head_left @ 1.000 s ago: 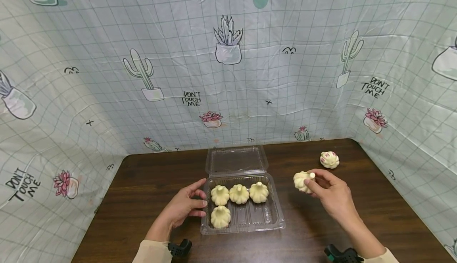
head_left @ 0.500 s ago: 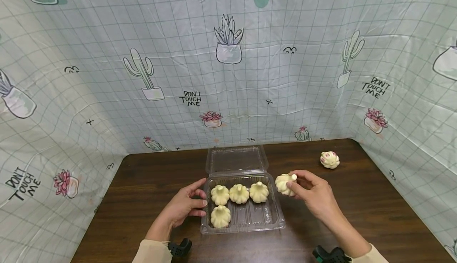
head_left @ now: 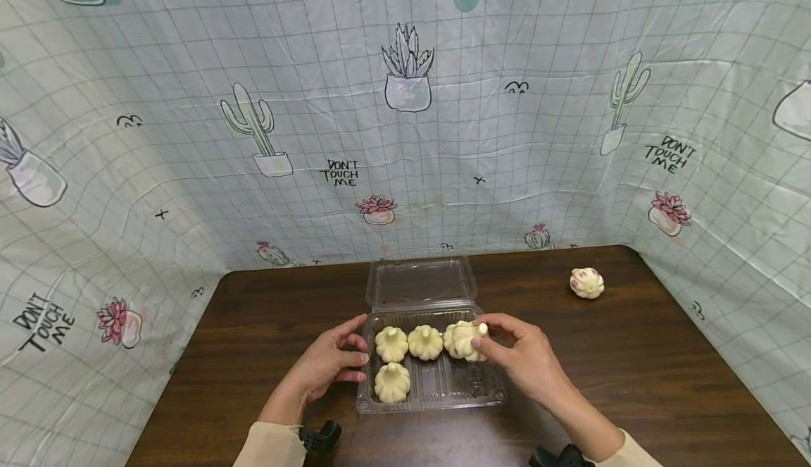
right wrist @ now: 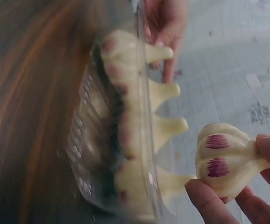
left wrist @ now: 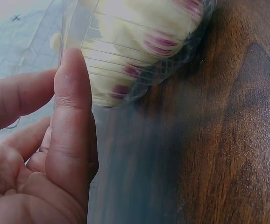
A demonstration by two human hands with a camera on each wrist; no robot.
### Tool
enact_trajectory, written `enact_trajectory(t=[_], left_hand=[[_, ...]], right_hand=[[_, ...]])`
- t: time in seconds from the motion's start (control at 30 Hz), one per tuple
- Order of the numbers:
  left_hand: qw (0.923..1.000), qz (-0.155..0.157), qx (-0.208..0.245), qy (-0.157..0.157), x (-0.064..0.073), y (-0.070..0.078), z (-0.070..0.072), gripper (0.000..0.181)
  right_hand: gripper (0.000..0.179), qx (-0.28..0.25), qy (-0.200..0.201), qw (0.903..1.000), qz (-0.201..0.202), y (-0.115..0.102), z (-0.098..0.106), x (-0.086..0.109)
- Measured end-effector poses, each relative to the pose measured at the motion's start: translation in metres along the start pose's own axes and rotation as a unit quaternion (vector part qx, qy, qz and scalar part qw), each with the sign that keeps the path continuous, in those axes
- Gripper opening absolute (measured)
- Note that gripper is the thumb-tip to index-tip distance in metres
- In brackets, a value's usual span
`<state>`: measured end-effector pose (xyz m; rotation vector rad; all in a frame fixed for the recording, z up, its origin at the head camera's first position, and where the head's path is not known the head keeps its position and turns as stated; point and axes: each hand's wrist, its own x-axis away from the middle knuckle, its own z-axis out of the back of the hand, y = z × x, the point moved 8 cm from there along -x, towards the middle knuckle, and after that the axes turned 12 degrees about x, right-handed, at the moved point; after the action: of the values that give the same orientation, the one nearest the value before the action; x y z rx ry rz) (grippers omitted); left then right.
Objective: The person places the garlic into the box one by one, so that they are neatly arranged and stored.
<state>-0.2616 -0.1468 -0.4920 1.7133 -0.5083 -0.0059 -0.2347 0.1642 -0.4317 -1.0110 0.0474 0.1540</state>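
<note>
In the head view, my right hand [head_left: 529, 358] pinches a garlic bulb [head_left: 467, 340] by its stem with thumb and fingers. The bulb is above the right part of a clear plastic container [head_left: 437, 403] and partly covers another garlic bulb [head_left: 450, 340] in it. The right wrist view shows purple streaks on the held bulb [right wrist: 221, 158], apart from the container wall. My left hand [head_left: 326, 365] rests against the container's left side; in the left wrist view its thumb [left wrist: 72, 107] touches the clear wall. Several pale bulbs sit inside, stems up, including one at front left [head_left: 392, 382].
The container's lid [head_left: 421, 282] lies folded back behind it. A loose garlic bulb [head_left: 587, 283] with purple streaks lies at the table's back right. A patterned curtain [head_left: 317, 101] surrounds the back and sides of the dark wooden table [head_left: 253, 326].
My right hand has carried its garlic bulb leftward from the table at the right to over the container. The left hand has stayed at the container's left side.
</note>
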Motion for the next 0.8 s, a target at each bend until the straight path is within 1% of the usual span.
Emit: enact_trajectory(t=[0.23, 0.33, 0.47, 0.57, 0.8], left_hand=[[1.0000, 0.002, 0.001, -0.001, 0.000, 0.000, 0.000, 0.081], [1.0000, 0.001, -0.001, -0.001, 0.000, 0.000, 0.000, 0.081], [1.0000, -0.001, -0.003, -0.002, 0.000, -0.001, 0.000, 0.081], [1.0000, -0.002, -0.002, -0.003, 0.000, -0.001, -0.001, 0.081], [1.0000, -0.002, -0.004, -0.001, 0.001, 0.000, -0.001, 0.080]], right_hand=[[0.026, 0.048, -0.003, 0.9982, 0.037, -0.007, -0.025, 0.001], [0.025, 0.045, -0.020, 0.9975, 0.051, -0.009, -0.036, 0.002], [0.026, 0.058, -0.042, 0.9954, 0.064, -0.010, -0.048, 0.004], [0.026, 0.069, -0.050, 0.9940, 0.068, -0.011, -0.053, 0.004], [0.024, 0.093, -0.054, 0.9909, 0.082, -0.015, -0.063, 0.003]])
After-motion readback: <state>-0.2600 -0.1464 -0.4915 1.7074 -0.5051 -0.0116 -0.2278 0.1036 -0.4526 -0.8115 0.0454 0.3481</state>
